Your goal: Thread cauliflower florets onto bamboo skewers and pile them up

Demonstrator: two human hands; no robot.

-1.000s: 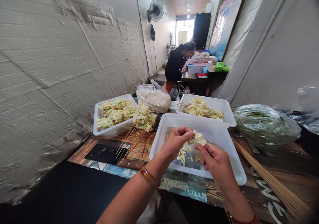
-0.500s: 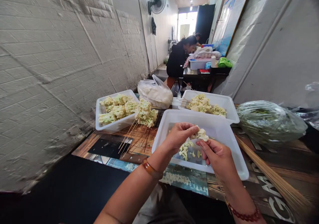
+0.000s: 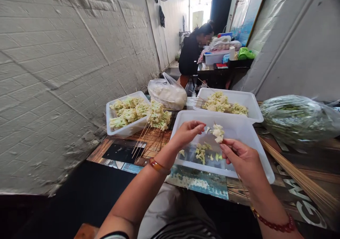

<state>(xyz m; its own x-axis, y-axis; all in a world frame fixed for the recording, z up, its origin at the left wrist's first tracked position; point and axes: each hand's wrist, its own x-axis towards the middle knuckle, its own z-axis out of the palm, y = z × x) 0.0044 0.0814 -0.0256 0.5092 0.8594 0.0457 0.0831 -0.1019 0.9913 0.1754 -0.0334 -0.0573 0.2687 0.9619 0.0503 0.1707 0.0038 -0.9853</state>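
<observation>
In my right hand (image 3: 239, 155), thumb and fingers close around a thin bamboo skewer (image 3: 240, 178), and a pale cauliflower floret (image 3: 218, 133) is threaded at its upper end. My left hand (image 3: 190, 131) hovers over the left part of a white plastic tray (image 3: 174, 135), fingers stretched forward and the thumb close beside them. A small cauliflower bit (image 3: 208, 129) shows just off its fingertips; whether it touches them I cannot tell. Loose cauliflower pieces (image 3: 201, 153) lie on the tray floor beneath both hands.
Skewered cauliflower (image 3: 158, 115) leans on a left tray (image 3: 127, 129). Another tray (image 3: 252, 102) of skewers stands behind. A bagged white mass (image 3: 168, 93), a bag of greens (image 3: 297, 116) and bare skewers (image 3: 297, 171) flank the work. A person (image 3: 192, 51) sits at a farther table.
My hands have moved apart: the left has come off the floret and drawn back left. The right now holds the skewered floret upright by itself. The view has tilted down slightly.
</observation>
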